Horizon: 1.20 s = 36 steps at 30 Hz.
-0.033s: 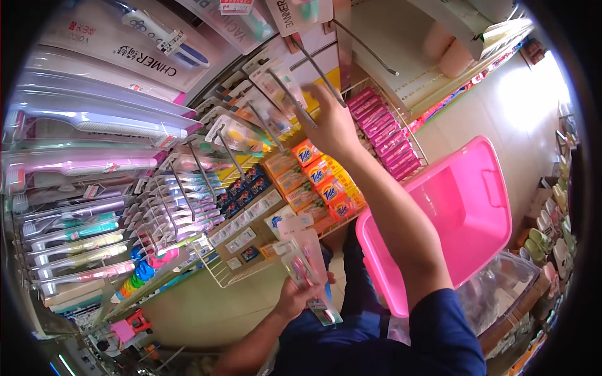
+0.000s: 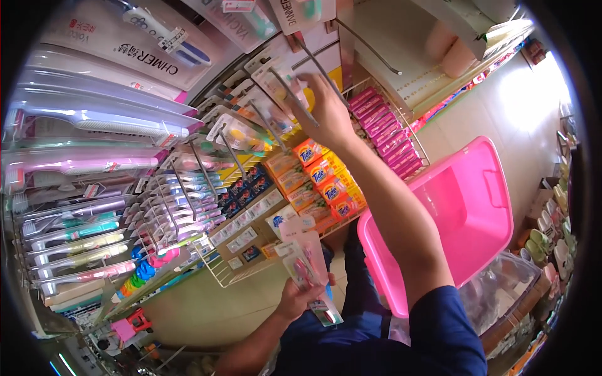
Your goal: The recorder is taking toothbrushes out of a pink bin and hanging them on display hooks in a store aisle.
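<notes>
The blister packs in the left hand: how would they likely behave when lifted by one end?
The blister packs are probably fairly stiff, since they extend past the left hand without visible drooping. They look slim, so likely light. Their glossy plastic may let them slip against each other.

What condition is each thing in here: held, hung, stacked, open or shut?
Left grip: closed around blister packs.
Blister packs: held together, overlapping.
Right grip: raised at a metal hook; whether closed on anything, I can't tell.
Pink tub: open-topped, no lid on.
Toothbrushes: in clear packs, layered one above another.
Orange packets: stacked in rows.
Pink boxes: lined up side by side.
</notes>
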{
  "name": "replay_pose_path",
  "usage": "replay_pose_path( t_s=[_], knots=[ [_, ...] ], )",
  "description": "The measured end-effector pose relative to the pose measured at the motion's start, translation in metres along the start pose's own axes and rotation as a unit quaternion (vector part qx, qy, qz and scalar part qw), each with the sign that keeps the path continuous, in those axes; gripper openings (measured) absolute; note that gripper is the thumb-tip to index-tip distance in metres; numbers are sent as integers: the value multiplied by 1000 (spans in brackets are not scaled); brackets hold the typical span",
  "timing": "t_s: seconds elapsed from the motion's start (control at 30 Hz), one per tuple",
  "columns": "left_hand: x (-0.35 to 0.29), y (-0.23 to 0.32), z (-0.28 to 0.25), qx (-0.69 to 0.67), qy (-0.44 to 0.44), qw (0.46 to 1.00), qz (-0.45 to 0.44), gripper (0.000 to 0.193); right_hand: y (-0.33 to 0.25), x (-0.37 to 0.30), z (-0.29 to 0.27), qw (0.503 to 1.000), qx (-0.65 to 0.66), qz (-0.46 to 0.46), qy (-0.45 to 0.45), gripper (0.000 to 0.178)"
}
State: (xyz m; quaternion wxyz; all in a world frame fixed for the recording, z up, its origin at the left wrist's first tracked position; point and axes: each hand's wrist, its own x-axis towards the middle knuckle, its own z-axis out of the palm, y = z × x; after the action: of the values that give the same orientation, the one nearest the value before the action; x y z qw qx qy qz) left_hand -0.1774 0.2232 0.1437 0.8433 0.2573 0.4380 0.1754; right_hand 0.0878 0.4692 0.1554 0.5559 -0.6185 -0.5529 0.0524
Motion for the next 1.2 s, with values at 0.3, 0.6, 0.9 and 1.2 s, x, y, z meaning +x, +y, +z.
replay_pose_path(
  t_s=[0.3,0.6,0.9,1.2],
  knots=[
    [-14,-14,-8,19,19,1000,13,44,35,28,14,959,177,93,-200,52],
    [-3,-11,-16,19,11,1000,0,43,32,30,-22,913,249,95,-310,49],
    [-2,-11,0,5,9,1000,8,28,9,16,-53,957,120,60,-256,45],
    [-2,-22,5,16,-21,1000,7,33,24,3,-39,808,434,200,-346,59]
  ],
)
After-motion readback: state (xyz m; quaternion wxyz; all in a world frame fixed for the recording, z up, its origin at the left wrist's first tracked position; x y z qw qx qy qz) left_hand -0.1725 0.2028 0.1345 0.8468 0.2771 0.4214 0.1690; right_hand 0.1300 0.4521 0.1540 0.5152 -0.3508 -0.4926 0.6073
